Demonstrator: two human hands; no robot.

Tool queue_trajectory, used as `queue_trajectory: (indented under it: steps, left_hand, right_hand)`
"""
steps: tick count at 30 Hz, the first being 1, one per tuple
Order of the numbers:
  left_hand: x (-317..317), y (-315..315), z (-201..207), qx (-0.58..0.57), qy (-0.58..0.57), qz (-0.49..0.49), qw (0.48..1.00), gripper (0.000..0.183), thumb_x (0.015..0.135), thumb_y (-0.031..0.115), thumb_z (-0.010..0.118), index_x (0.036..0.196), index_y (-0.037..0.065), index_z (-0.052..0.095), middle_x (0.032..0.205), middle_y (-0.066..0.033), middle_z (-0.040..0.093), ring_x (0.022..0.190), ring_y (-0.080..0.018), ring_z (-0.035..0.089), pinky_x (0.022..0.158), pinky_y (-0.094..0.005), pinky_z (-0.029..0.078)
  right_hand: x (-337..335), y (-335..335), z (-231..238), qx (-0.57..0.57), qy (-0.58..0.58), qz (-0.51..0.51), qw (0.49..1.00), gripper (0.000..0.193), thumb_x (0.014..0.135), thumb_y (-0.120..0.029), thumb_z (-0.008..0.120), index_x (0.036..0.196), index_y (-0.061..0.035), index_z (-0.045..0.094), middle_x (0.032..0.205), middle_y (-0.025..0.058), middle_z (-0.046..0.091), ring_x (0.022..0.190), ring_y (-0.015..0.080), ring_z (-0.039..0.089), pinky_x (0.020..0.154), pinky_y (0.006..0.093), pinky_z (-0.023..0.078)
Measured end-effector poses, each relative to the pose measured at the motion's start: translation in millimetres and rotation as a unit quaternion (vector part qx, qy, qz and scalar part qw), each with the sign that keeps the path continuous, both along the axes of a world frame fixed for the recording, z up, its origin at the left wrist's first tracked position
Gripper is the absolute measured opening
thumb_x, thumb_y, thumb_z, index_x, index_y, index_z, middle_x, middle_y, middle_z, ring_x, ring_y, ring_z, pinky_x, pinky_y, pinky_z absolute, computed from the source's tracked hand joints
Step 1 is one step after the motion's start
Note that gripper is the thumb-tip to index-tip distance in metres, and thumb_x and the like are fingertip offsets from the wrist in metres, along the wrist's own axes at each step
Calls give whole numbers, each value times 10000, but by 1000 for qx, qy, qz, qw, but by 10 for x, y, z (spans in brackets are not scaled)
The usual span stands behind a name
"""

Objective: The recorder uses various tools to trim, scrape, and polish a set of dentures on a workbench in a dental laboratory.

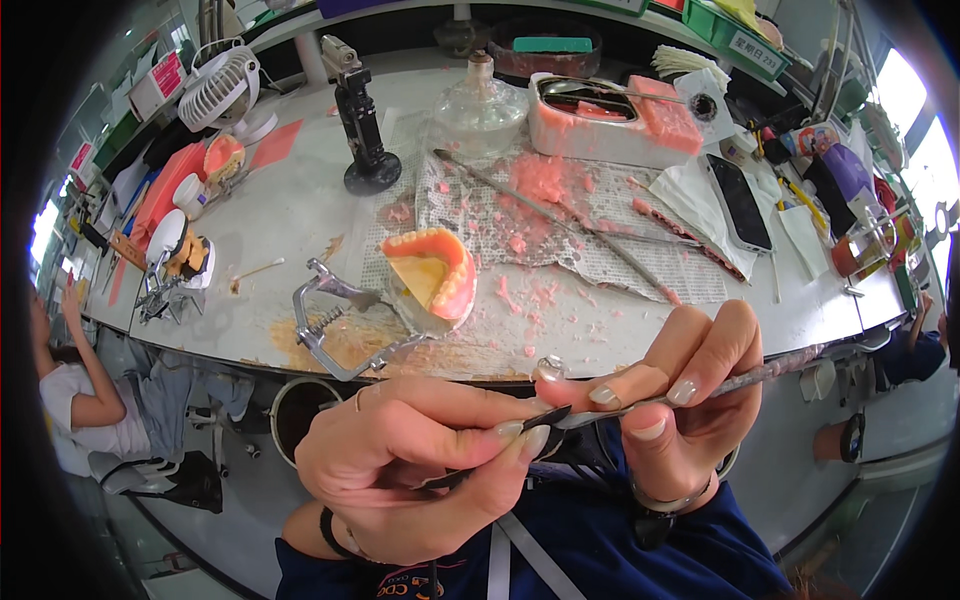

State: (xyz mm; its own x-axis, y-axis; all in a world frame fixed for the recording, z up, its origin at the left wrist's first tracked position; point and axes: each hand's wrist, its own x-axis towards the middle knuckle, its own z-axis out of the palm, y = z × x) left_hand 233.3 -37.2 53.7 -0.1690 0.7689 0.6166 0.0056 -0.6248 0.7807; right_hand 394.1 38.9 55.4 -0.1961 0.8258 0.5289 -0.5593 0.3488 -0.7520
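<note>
Both hands meet below the front edge of the workbench [300, 215], over the person's dark blue lap. The right hand [690, 385] pinches a slim metal wax-carving instrument [760, 375] between thumb and fingers, its handle running up to the right and its tip pointing left. The left hand [420, 465] is curled narrow around a small dark blade-like piece [548, 415], thumb and forefinger closed on it where it meets the instrument's tip; what exactly this piece is cannot be told.

On the bench near the front edge sits a wax denture set-up [435, 270], pink gums with a row of pale teeth, mounted in a metal articulator [325, 325] with a spring. Pink wax crumbs lie scattered over a mesh mat [560, 235] behind it, with further long metal tools [570, 225] lying across the mat. Toward the back edge stand a glass alcohol lamp [478, 105], a black gas torch [362, 130] and a wax-smeared tray [610, 115]. A dark phone [738, 200] lies toward the right edge, a small white fan [222, 90] at the back left corner.
</note>
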Motion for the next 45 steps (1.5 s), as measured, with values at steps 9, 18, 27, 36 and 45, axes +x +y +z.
queue_trajectory:
  steps: [9, 18, 27, 36, 45]
  left_hand:
    - [29, -16, -16, -19, -48, -26, 998, 216, 769, -157, 692, 880, -28, 559, 978, -271, 671, 881, -213, 690, 742, -284, 564]
    - [21, -16, -10, -22, -19, -4, 1000, 220, 771, -155, 695, 870, -13, 560, 977, -259, 678, 898, -220, 690, 769, -299, 555]
    - [-42, -5, 152, 14, -25, 81, 996, 234, 815, -70, 670, 795, 30, 460, 884, -233, 668, 667, -241, 671, 583, -324, 545]
    - [-1826, 335, 382, -184, 351, 468, 790, 257, 953, 151, 576, 1114, -39, 638, 862, -157, 668, 673, -198, 645, 619, -299, 493]
    - [-1330, -135, 62, -94, 418, 286, 857, 618, 983, 510, 394, 1233, -27, 568, 1241, -194, 593, 1187, -366, 523, 1028, -440, 374]
  right_hand:
    - [93, 50, -43, 79, 56, 164, 982, 282, 798, 202, 613, 914, 9, 444, 897, 187, 581, 893, 279, 690, 937, 589, 516]
    - [66, -8, -37, 107, 52, 130, 984, 220, 808, 215, 571, 872, 14, 507, 904, 201, 565, 938, 329, 679, 972, 624, 466]
    - [156, 89, 16, 75, 9, 0, 997, 224, 859, 115, 595, 819, -26, 426, 805, 183, 588, 856, 309, 687, 948, 599, 504]
    - [428, 606, 413, 21, -111, 88, 990, 159, 1023, -152, 429, 1099, -53, 329, 769, 160, 615, 508, 208, 631, 312, 252, 472]
    - [-108, 1526, 784, 133, -341, -19, 930, 220, 954, -214, 618, 1045, -15, 593, 769, 84, 678, 572, 75, 603, 473, 185, 421]
